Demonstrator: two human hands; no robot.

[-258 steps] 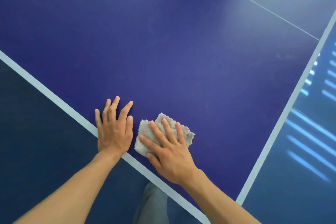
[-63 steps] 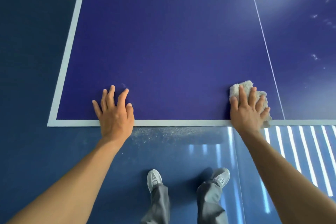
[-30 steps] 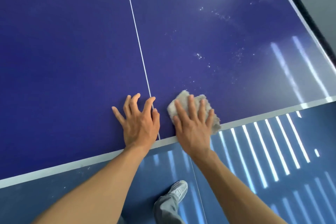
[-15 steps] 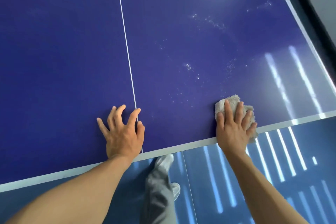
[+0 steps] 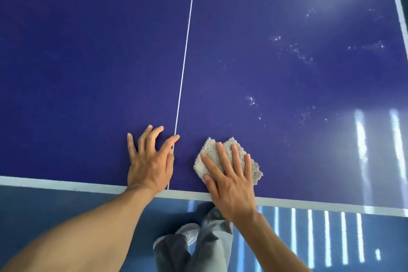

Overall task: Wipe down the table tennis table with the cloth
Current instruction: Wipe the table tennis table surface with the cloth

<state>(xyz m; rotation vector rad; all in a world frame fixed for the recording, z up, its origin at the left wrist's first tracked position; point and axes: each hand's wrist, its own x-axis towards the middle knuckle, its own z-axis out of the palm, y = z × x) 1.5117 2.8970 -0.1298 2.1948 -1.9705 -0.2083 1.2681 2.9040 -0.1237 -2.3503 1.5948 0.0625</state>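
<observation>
the person leans over the near end of the table tennis table (image 5: 88, 73), both bare forearms reaching in from below. the cloth (image 5: 212, 152), a small beige fluffy pad, lies flat on the dark blue top close to the near edge, just to the right of the thin white centre line (image 5: 185, 51) and not touching it. the right hand (image 5: 229, 181) lies spread on top of the cloth with straight fingers pressing it down, gripping nothing; the fingertips stop short of the cloth's far edge, and ragged corners of it show past the fingers on the far side and the right. the heel of that hand sits over the white edge band (image 5: 55, 183) that runs along the near edge.

the left hand (image 5: 150, 165) is open too, planted palm down on the bare blue surface just left of the centre line, fingers fanned out. its index fingertip reaches the line, and the wrist crosses the edge band. the two hands are near each other, with a strip of blue between them.

far and to the right, pale specks (image 5: 293, 49) are scattered over the top, in a patch of glare. below the table edge the blue floor (image 5: 44, 210) shows, with bright light stripes (image 5: 326, 236) on the right, and grey trouser legs (image 5: 205, 247) between the arms.
</observation>
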